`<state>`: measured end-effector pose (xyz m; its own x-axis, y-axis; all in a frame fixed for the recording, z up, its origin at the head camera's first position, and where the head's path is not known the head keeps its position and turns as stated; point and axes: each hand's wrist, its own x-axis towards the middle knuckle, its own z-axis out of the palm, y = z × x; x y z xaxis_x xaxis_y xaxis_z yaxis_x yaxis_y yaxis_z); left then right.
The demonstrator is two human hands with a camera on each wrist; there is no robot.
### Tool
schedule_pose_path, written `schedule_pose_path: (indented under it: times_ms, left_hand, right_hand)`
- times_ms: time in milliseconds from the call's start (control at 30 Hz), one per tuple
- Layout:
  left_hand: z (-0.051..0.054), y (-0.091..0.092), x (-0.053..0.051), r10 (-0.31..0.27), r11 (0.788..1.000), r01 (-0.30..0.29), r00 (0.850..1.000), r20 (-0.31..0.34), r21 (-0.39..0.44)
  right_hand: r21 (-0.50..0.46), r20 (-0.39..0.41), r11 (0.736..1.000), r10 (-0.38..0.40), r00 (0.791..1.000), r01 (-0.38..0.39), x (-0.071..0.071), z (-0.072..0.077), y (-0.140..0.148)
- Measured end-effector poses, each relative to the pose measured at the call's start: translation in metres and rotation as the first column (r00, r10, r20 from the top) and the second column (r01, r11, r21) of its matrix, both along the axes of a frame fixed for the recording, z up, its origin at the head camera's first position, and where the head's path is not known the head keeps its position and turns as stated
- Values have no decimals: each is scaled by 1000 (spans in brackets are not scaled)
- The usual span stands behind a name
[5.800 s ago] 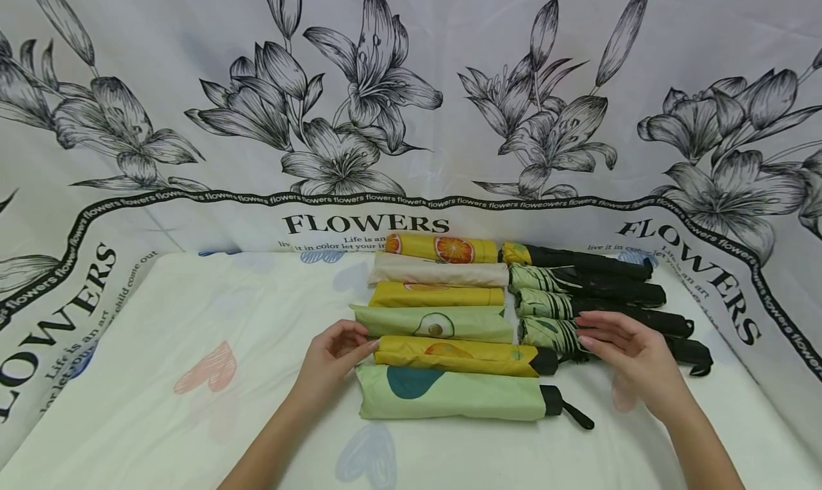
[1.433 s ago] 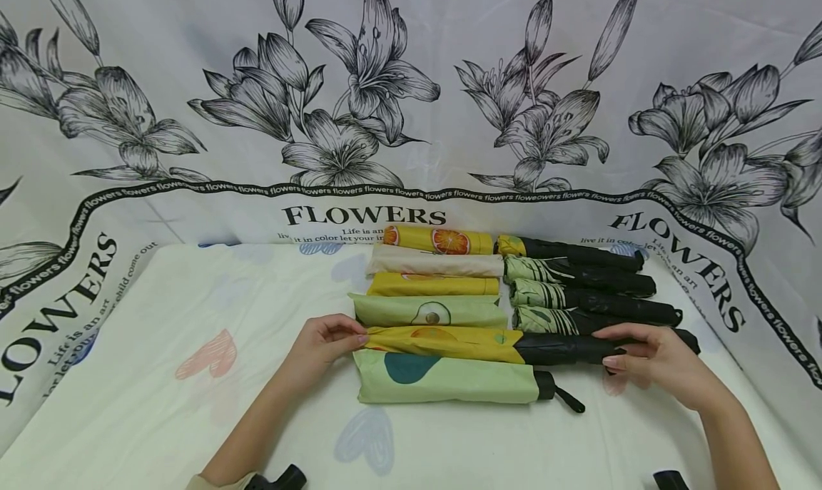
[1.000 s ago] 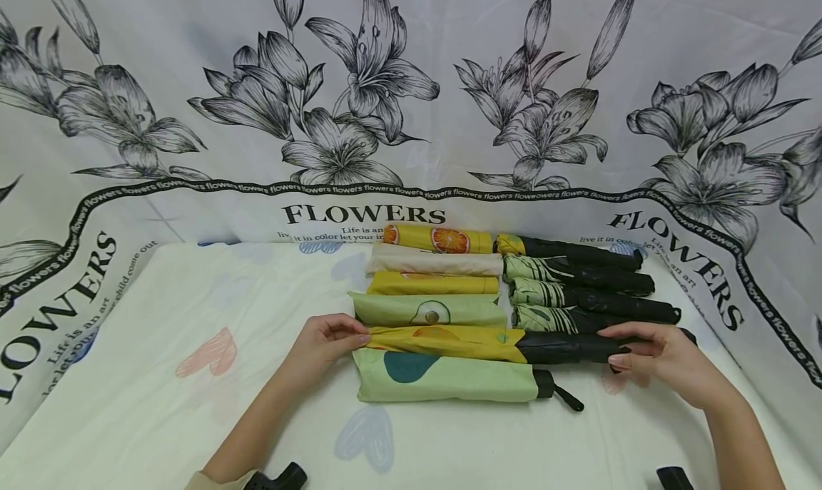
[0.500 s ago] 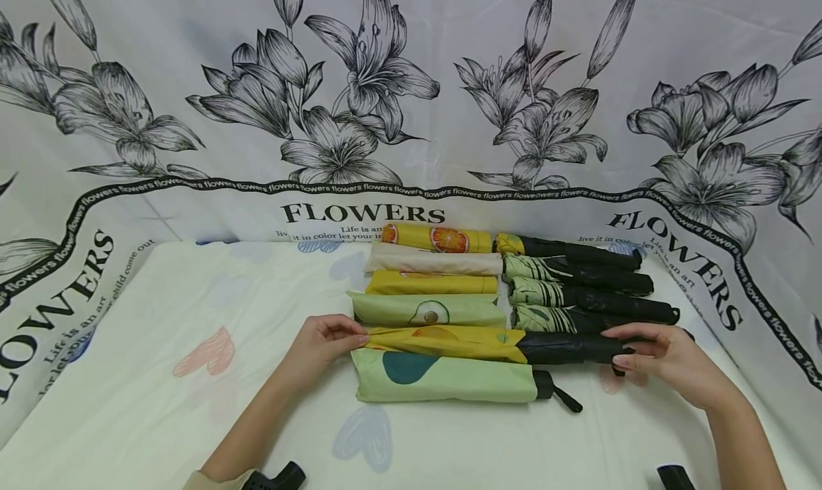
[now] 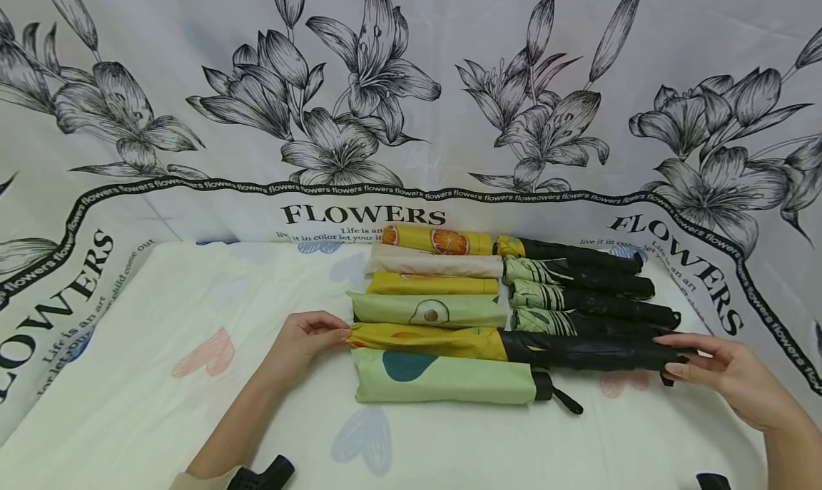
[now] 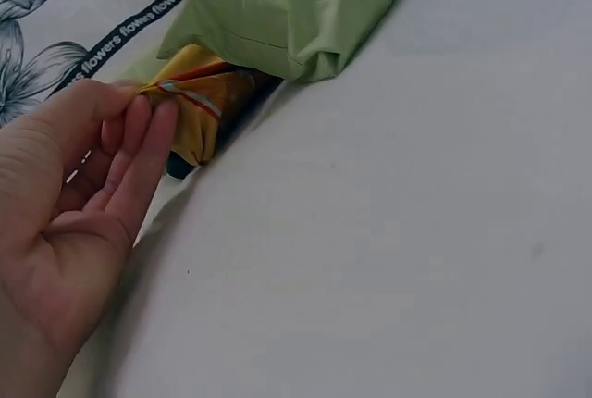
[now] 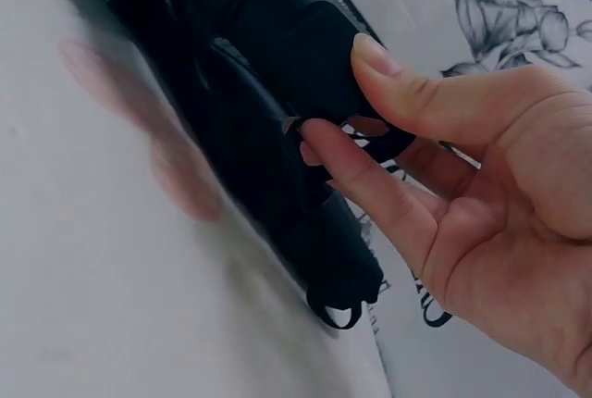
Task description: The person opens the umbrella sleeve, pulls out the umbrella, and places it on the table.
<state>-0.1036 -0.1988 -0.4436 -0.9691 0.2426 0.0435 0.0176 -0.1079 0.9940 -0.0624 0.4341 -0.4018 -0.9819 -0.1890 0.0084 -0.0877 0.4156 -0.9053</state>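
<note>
A folded black umbrella lies partly inside a yellow fruit-print sleeve, sticking out of its right end. My left hand pinches the sleeve's closed left end between thumb and fingers; the left wrist view shows the bunched yellow cloth at the fingertips. At the other end my right hand grips the umbrella's handle end. In the right wrist view, thumb and fingers hold the black handle end, with a strap loop near it. A pale green sleeved umbrella lies just in front.
Behind, flat sleeves including a green avocado one and a cream one lie stacked in rows. Several bare folded umbrellas lie beside them to the right. A white flower-print cloth hangs at the back.
My right hand has moved right with the umbrella, and more of its black body shows outside the yellow sleeve. My left hand and the sleeve have shifted slightly left.
</note>
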Motion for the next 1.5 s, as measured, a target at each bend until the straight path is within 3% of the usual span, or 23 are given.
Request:
schedule_pose_path:
  times_ms: [67, 267, 500, 733, 867, 1000, 1200, 1367, 1500]
  left_hand:
    - [-1, 0, -1, -31, 1000, 31, 1000, -3, -7]
    - [-4, 2, -1, -25, 1000, 25, 1000, 0, -8]
    - [-4, 4, -1, -24, 999, 24, 1000, 1, -32]
    - [-3, 2, -1, -11, 1000, 11, 999, 34, 1]
    - [-3, 2, 0, -5, 1000, 4, 999, 48, 14]
    - [-3, 2, 0, -2, 1000, 2, 999, 46, 5]
    - [-4, 1, 0, -22, 1000, 22, 999, 29, -2]
    - [-1, 0, 1, -24, 1000, 24, 1000, 19, -4]
    - [0, 0, 2, -21, 1000, 21, 1000, 21, -3]
  right_hand:
    - [-38, 1, 999, 21, 1000, -21, -2, -3, 4]
    - [-160, 14, 984, 78, 997, -75, -3, -7, 11]
    - [-187, 31, 982, 25, 999, -19, 8, -15, 30]
    - [-223, 54, 975, 17, 998, -5, 10, -24, 45]
    - [-166, 56, 986, -19, 998, 28, 11, -29, 51]
    - [-19, 63, 996, -91, 994, 92, 11, -32, 57]
    - [119, 56, 975, -197, 979, 189, 12, -37, 59]
    - [249, 30, 948, -213, 977, 199, 12, -42, 58]
    - [265, 43, 945, -209, 977, 191, 10, -41, 56]
